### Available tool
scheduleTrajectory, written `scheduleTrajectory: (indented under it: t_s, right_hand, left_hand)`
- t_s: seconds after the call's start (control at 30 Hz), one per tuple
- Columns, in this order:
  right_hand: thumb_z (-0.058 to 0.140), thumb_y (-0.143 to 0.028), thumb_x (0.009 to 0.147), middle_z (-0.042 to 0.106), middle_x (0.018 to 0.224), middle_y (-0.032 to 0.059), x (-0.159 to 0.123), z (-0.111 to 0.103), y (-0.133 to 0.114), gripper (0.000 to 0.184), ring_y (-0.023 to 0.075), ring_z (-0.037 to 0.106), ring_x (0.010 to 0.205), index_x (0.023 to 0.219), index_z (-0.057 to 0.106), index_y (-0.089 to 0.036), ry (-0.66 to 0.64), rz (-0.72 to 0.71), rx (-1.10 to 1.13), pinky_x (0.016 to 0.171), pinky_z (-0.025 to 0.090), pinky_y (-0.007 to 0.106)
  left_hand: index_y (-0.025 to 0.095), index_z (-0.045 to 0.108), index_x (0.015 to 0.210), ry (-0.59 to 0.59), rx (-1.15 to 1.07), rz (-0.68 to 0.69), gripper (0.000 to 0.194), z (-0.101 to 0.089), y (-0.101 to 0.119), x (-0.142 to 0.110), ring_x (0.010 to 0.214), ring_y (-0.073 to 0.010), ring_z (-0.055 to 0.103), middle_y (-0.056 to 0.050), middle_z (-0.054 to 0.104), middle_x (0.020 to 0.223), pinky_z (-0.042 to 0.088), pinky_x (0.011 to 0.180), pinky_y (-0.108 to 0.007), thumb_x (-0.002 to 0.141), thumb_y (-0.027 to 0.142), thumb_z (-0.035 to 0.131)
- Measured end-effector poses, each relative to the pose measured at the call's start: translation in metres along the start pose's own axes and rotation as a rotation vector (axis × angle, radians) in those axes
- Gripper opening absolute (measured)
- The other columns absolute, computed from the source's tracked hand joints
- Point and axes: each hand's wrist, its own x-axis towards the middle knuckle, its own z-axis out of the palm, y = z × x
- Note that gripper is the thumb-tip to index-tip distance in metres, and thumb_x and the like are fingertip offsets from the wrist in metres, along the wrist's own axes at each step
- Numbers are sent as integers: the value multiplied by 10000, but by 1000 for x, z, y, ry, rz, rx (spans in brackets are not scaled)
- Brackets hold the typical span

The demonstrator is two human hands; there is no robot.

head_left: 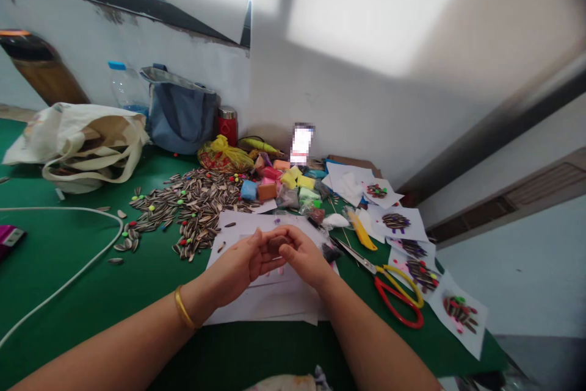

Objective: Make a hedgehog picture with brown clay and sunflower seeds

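Cupped together over white paper sheets, my left hand and my right hand hold a flattened lump of brown modelling clay between them. My right thumb rests at the lump's edge, and the left fingers curve underneath. Part of the lump is hidden by the fingers. Small pink bits lie on the paper under my hands. Left of the paper spreads a heap of striped sunflower seeds, dotted with small coloured balls. Wrapped blocks of coloured clay are piled behind the hands.
Scissors with red and yellow handles lie at the right, near a yellow clay tool. Seed-decorated cards line the right edge. Behind stand a phone, a red flask and a blue bag. A white cable curves at left.
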Motion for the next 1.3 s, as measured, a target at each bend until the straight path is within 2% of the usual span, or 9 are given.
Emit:
scheduleTrajectory:
  t_s: [0.1,0.2,0.33,0.57,0.67,0.87,0.97,1.1,1.3]
  right_hand:
    - [684,-542,820,619,829,16,-1,1,0,373,164,615,637,999,606,-224,94,18,-84,430,480,242]
    - [676,-581,812,645,949,47,-2,0,3,495,179,629,682,1159,585,-240,119,-18,-128,473,510,269]
    - [627,-634,831,617,1202,94,0,-2,2,631,238,633,1011,1310,523,-238,159,-175,-211,787,543,337]
    - [674,-457,865,604,1268,85,0,1,-6,245,249,549,1190,930,705,-222,238,-286,-404,998,435,388]
    - [708,-385,845,627,1186,86,-1,2,-8,172,244,553,1166,797,700,-220,299,-322,-544,1041,399,412]
    - [795,-434,747,622,1118,89,-3,2,-9,268,265,536,1114,777,638,-219,263,-337,-772,1000,406,429]
    - [752,-642,702,611,1088,86,-3,-3,-4,492,269,556,1065,905,606,-219,274,-290,-645,945,441,426]
    - [430,-749,869,574,1202,124,-2,-6,6,678,259,563,1121,1274,501,-211,254,-196,-370,912,475,409]
    - [583,-548,894,614,1246,111,0,0,5,481,246,600,1090,1245,582,-218,152,-107,-410,933,487,401]
  left_hand:
    - [212,624,1297,7,83,7,497,-2,-3,1,1279,-295,532,-128,579,1393,387,1097,-470,937,532,506]
    - [231,625,1297,8,140,29,451,-5,-5,1,1312,-302,502,-120,548,1428,387,1099,-479,960,494,480]
    - [280,578,1348,44,155,189,438,-4,-4,1,1351,-288,460,-101,535,1443,341,1130,-481,958,465,500]
    - [299,613,1326,135,702,348,434,-2,-2,-8,1462,-266,272,-29,408,1547,146,1221,-409,912,428,585]
    - [304,653,1274,207,875,469,408,-5,2,-6,1473,-282,235,-8,315,1595,192,1210,-413,871,362,654]
    - [261,723,1174,147,787,327,323,-12,5,3,1257,-284,550,-70,558,1426,401,1100,-404,877,356,641]
    - [214,765,1065,231,704,254,305,-10,8,4,1082,-291,654,-113,671,1266,503,978,-416,838,400,683]
    - [165,752,1041,267,496,130,372,-5,10,4,907,-279,706,-121,753,978,573,813,-418,784,433,739]
    - [157,763,1026,255,347,34,414,-2,5,5,968,-262,691,-112,746,1054,535,927,-408,716,428,805]
